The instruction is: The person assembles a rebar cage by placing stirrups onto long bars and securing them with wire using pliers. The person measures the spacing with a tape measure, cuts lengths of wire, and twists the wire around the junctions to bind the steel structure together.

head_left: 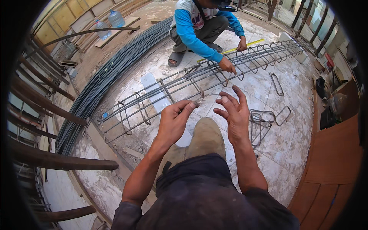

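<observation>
Thumb and forefinger of my left hand pinch thin tie wire, whose strands stretch toward my right hand. My right hand is raised with its fingers apart and slightly curled; no thing shows in its grip. Just beyond both hands lies a long rebar cage, running from the near left to the far right, with square stirrups spaced along its bars. Across the cage squats a co-worker in blue sleeves, one hand at a stirrup and the other near a yellow tape measure.
Loose stirrups are piled on the tiled floor at my right, with a single stirrup farther off. A thick bundle of rebar curves along the left. Wooden poles jut in there. Brown wooden panels stand at the right.
</observation>
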Demonstrator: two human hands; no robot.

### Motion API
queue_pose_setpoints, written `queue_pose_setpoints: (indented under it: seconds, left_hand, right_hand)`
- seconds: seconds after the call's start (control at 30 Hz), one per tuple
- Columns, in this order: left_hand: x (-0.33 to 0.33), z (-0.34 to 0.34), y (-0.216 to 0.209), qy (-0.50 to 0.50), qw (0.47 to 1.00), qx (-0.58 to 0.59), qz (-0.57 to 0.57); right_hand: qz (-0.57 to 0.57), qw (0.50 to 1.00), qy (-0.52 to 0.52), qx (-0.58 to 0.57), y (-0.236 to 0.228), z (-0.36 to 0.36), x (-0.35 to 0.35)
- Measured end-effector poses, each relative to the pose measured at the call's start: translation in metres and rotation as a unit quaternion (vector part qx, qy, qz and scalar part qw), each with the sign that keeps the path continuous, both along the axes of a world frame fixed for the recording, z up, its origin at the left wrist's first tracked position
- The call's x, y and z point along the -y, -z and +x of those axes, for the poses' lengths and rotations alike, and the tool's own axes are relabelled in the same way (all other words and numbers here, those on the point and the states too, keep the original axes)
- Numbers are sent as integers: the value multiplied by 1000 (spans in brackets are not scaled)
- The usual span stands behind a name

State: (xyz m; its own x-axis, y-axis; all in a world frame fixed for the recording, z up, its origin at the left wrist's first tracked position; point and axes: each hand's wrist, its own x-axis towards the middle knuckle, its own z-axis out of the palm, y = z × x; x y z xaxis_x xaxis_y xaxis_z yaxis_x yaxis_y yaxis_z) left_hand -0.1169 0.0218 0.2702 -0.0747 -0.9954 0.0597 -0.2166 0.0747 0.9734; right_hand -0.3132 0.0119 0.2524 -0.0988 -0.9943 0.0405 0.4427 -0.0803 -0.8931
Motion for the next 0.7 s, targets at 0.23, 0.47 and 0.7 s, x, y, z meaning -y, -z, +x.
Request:
queue_pose_setpoints:
  seconds: [0.23, 0.47, 0.7]
  left_hand:
    - [-12, 44, 19, -83, 994, -68, 36]
    - [-14, 75, 50, -149, 972, -179, 41]
    - [-16, 109, 58, -135, 925, -340, 105]
  right_hand:
    - [-10, 989, -143, -28, 21, 97, 13]
    - [28, 984, -168, -58, 36, 144, 29]
    - [105, 967, -230, 12, 42, 178, 50]
